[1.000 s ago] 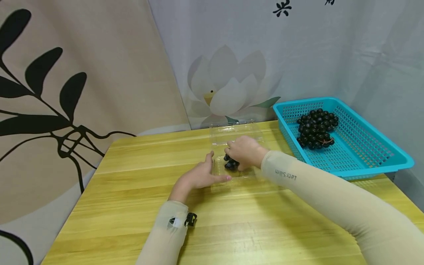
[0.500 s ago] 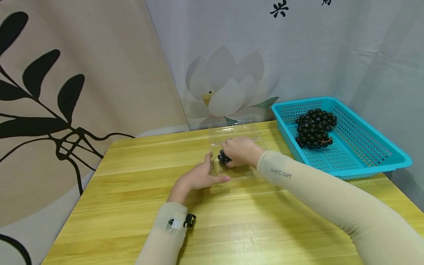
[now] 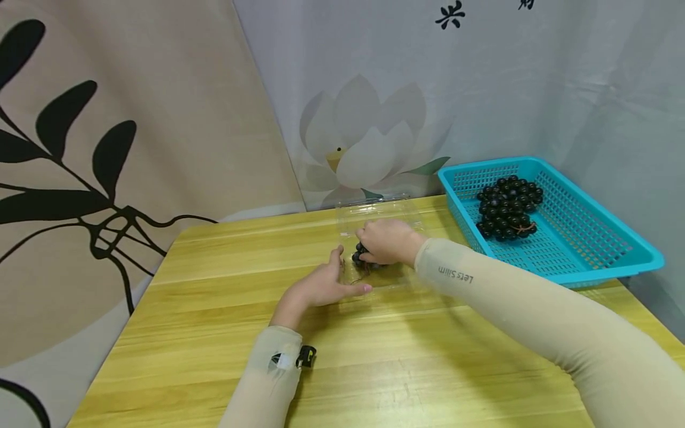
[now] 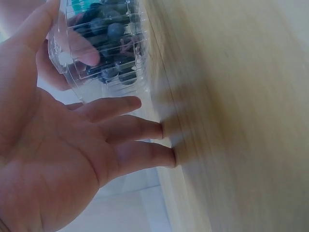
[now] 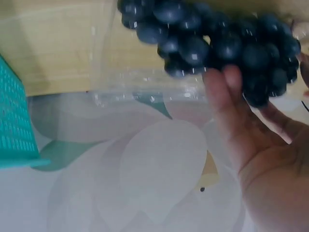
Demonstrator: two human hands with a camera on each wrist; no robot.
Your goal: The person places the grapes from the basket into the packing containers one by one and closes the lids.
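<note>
A clear plastic clamshell box (image 3: 353, 278) lies open on the table, its lid (image 3: 374, 208) folded back toward the curtain. My right hand (image 3: 390, 241) reaches into the tray from above and grips a bunch of dark grapes (image 5: 193, 48), fingers against its side in the right wrist view. From the left wrist view the grapes (image 4: 116, 31) show through the ribbed wall, beside the right thumb. My left hand (image 3: 323, 285) rests at the near left of the box with fingers spread. Its lower fingertips (image 4: 166, 154) reach down to the tabletop, and its thumb lies along the box's near edge.
A blue perforated basket (image 3: 588, 270) stands at the table's right, with another bunch of dark grapes (image 3: 505, 208) inside. Behind the wooden table (image 3: 214, 356) hangs a printed curtain (image 3: 369, 137), close to the lid.
The right hand has moved slightly left and away from me within the tray, shifting the bunch left. The left hand stays in place beside the box.
</note>
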